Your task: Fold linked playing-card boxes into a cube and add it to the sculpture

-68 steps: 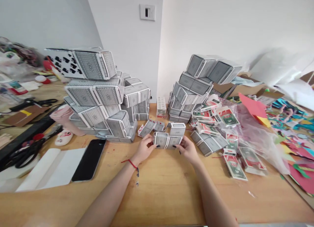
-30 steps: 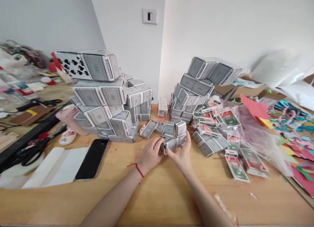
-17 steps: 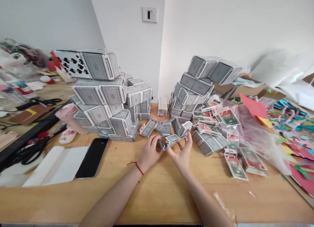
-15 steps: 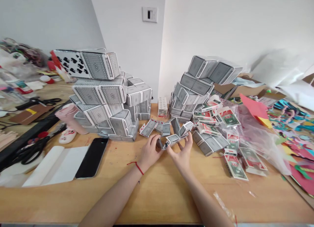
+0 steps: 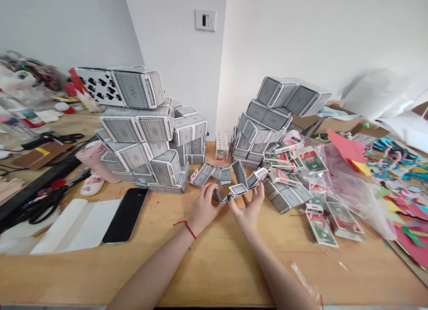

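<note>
Far left, I log scissors (image 5: 47, 207), black-handled, then a flat, glossy phone (image 5: 129, 218). Left of centre stands the left stack (image 5: 135, 122): boxy blocks of patterned card, edges white, layers stepped and uneven.

Centre: left hand (image 5: 204, 208) pinches the near left end of the card strip (image 5: 237, 189), thumb against fingers. The strip is at mid-frame above the wood table (image 5: 214, 261), its stiff grey panels splayed at angles, one upright. Behind it lies a folded piece (image 5: 202, 175). Right hand (image 5: 246, 209) has its thumb on the near edge, fingers spread beneath and behind; how firmly it presses I can't tell.

I judge the step as shaping the strip along its folds; the next move calls for light, even pressure to square the panels without creasing them.

Right of centre: right stack (image 5: 264, 116), leaning. Beyond, red-and-green card boxes (image 5: 311, 159) and crumpled, filmy plastic (image 5: 349, 180).
</note>
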{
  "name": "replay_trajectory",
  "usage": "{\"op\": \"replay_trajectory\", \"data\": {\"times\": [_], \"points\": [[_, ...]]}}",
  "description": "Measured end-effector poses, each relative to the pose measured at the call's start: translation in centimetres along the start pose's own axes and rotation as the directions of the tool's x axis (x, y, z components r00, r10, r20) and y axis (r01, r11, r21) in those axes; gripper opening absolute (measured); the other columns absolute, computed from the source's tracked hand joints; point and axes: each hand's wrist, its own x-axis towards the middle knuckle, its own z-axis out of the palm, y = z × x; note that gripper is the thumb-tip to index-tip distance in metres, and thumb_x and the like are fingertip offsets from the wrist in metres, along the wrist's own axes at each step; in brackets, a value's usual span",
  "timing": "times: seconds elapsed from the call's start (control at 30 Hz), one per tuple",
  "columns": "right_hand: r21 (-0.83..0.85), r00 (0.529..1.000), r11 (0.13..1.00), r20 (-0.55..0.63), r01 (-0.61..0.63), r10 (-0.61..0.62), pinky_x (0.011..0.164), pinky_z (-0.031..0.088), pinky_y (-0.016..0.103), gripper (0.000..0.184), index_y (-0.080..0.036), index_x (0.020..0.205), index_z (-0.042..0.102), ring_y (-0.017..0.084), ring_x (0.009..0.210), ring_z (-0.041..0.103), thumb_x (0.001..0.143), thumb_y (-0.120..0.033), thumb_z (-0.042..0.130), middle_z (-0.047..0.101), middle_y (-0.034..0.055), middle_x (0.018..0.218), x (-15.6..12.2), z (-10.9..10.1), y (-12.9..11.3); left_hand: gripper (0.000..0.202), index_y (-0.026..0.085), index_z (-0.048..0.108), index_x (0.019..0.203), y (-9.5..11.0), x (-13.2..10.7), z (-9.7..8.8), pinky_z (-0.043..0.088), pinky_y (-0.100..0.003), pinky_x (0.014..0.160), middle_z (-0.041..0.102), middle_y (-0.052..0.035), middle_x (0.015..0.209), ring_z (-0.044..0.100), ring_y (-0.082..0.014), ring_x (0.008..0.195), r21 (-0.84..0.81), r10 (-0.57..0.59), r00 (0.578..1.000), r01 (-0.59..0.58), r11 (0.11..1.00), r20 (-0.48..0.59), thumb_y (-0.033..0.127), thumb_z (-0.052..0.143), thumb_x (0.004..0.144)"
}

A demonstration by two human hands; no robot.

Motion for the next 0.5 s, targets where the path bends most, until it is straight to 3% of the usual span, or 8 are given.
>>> {"op": "replay_trajectory", "data": {"times": [0.3,0.5], "points": [[0.017,1.0,1.0,0.016,0.024,-0.024,0.096,0.041,0.049,0.097,-0.025,0.139,0.007,0.031,0.135,0.02,0.063,-0.034,0.068,0.012,0.015,0.145,0.06,0.0,0.41,0.055,0.019,0.04,0.115,-0.18,-0.09,0.46,0.051,-0.036,0.08,0.054,-0.0133,0.116,0.058,-0.0256,0.105,-0.082,-0.096,0.995,0.095,0.992,-0.02,0.035,0.068,0.071],[0.005,0.997,0.998,0.034,0.066,-0.066,0.096,0.042,0.046,0.097,-0.024,0.138,0.012,0.03,0.133,0.024,0.062,-0.034,0.07,0.017,0.0152,0.143,0.39,-0.08,0.46,0.053,0.019,0.039,0.118,-0.45,-0.01,0.47,0.048,-0.038,0.088,0.052,-0.0135,0.117,0.053,-0.0249,0.112,-0.075,-0.022,1.0,0.021,0.997,-0.018,0.03,0.065,0.074]]}}
